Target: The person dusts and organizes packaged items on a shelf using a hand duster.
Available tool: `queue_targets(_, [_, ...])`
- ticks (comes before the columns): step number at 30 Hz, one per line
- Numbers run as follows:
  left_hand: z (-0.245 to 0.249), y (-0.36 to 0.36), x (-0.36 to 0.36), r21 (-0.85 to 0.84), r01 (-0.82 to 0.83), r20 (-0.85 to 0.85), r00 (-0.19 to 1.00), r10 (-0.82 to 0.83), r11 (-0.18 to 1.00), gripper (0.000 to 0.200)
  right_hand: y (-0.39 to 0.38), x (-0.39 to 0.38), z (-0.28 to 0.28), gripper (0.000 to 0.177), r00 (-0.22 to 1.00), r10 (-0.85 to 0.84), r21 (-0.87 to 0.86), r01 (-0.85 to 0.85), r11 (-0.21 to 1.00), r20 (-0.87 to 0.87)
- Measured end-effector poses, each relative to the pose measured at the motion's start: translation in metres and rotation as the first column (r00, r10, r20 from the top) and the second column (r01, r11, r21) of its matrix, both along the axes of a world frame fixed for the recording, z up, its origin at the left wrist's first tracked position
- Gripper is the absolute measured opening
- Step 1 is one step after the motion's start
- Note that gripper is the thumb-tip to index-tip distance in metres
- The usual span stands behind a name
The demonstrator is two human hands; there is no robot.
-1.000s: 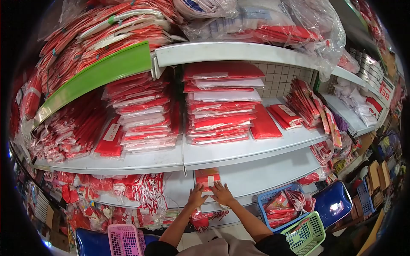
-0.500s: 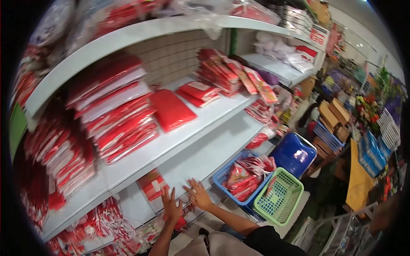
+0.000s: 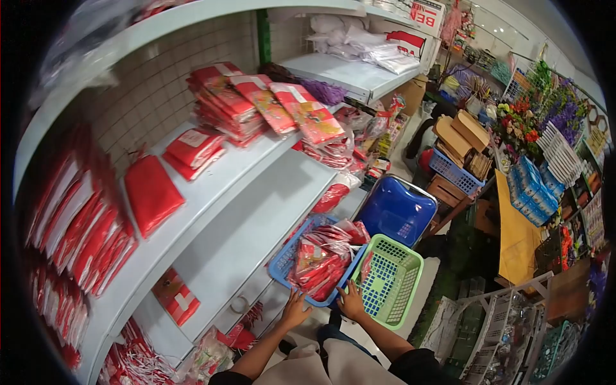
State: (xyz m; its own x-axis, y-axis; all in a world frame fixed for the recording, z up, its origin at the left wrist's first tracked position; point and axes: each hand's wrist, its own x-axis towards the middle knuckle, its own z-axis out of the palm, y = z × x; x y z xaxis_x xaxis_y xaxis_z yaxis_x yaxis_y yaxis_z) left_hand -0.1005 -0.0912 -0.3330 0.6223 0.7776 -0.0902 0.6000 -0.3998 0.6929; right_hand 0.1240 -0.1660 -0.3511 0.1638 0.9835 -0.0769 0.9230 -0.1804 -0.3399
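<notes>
My left hand (image 3: 296, 312) is at the near edge of a blue basket (image 3: 277, 271), fingers stretched out and slightly apart, with fingertips right at the rim. At the basket's near right corner is my right hand (image 3: 351, 303), its fingers apart, close to where the green basket (image 3: 414, 282) meets the blue one. Red plastic-wrapped packets (image 3: 319, 260) with thin white strips are heaped in the blue basket. The green basket has a small red piece along its left inner side.
Left of my hands, a grey shelf (image 3: 224, 240) bears a red packet (image 3: 176, 297). The shelf above holds stacked red packets (image 3: 231, 102) and a flat red one (image 3: 152, 196). Behind the baskets stands a dark blue tub (image 3: 398, 208). A yellow board (image 3: 516, 237) lies to the right.
Both hands have moved from over the lower shelf, where their fingers were spread, to the near rim of the blue basket. The view has turned to the right.
</notes>
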Motion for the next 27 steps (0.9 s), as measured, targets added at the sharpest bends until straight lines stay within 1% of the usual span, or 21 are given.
queue_targets(2, [-0.014,0.010,0.027,-0.005,0.004,-0.013,1.000,-0.004,1.000,0.067,0.002,0.026,-0.012,0.052,1.000,0.000,-0.032,0.001,0.999,0.029])
queue_targets(3, [-0.022,0.013,0.038,-0.030,0.002,-0.025,1.000,-0.003,1.000,0.068,0.007,0.039,-0.019,0.055,1.000,0.000,-0.096,0.003,0.995,0.028])
queue_targets(5, [-0.013,0.021,0.063,-0.079,-0.006,-0.052,0.999,0.002,0.997,0.069,0.014,0.061,-0.029,0.057,0.999,0.009,-0.140,-0.003,0.990,0.043])
queue_targets(6, [-0.006,0.026,0.075,-0.116,0.008,-0.075,0.997,-0.017,0.993,0.072,0.019,0.070,-0.035,0.059,1.000,0.005,-0.144,-0.003,0.990,0.016])
queue_targets(7, [-0.017,0.031,0.086,-0.080,0.000,-0.096,0.995,-0.008,0.997,0.073,0.025,0.078,-0.031,0.060,1.000,0.006,-0.189,-0.006,0.982,0.003])
queue_targets(9, [-0.045,0.039,0.101,-0.015,-0.018,-0.145,0.989,0.016,1.000,0.074,0.036,0.085,-0.026,0.062,0.992,0.112,-0.214,-0.096,0.972,0.064])
queue_targets(10, [-0.035,0.045,0.110,-0.055,0.009,-0.190,0.982,-0.019,0.998,0.075,0.041,0.085,-0.027,0.063,0.987,0.156,-0.197,-0.143,0.970,0.048])
queue_targets(13, [-0.058,0.063,0.127,-0.043,-0.156,-0.133,0.980,0.149,0.987,0.073,0.068,0.084,-0.029,0.066,0.955,0.296,-0.137,-0.293,0.946,-0.002])
queue_targets(15, [-0.081,0.076,0.131,0.002,-0.253,-0.136,0.958,0.251,0.968,0.071,0.086,0.079,-0.035,0.068,0.923,0.381,-0.092,-0.385,0.919,-0.058])
queue_targets(16, [-0.087,0.082,0.130,0.026,-0.298,-0.138,0.944,0.298,0.954,0.070,0.096,0.077,-0.037,0.071,0.912,0.394,-0.041,-0.400,0.916,-0.111])
queue_targets(19, [-0.109,0.098,0.124,-0.181,-0.357,-0.247,0.918,0.309,0.916,0.069,0.122,0.077,-0.042,0.072,0.880,0.467,-0.072,-0.473,0.878,-0.087])
queue_targets(20, [-0.116,0.100,0.120,-0.274,-0.346,-0.230,0.930,0.289,0.897,0.062,0.130,0.079,-0.044,0.071,0.870,0.475,-0.025,-0.482,0.876,-0.132])
queue_targets(23, [-0.139,0.115,0.113,-0.418,-0.299,-0.243,0.947,0.212,0.858,0.049,0.147,0.083,-0.056,0.069,0.877,0.431,-0.098,-0.458,0.884,-0.213])
queue_targets(24, [-0.146,0.118,0.112,-0.398,-0.345,-0.265,0.930,0.253,0.850,0.043,0.149,0.086,-0.060,0.065,0.880,0.432,-0.109,-0.457,0.882,-0.198])
queue_targets(26, [-0.126,0.131,0.117,-0.353,-0.428,-0.309,0.893,0.328,0.832,0.034,0.147,0.091,-0.071,0.056,0.888,0.427,-0.128,-0.450,0.884,-0.168])
queue_targets(27, [-0.111,0.137,0.121,-0.252,-0.431,-0.385,0.866,0.319,0.866,0.032,0.145,0.092,-0.078,0.052,0.893,0.423,-0.138,-0.443,0.886,-0.153])
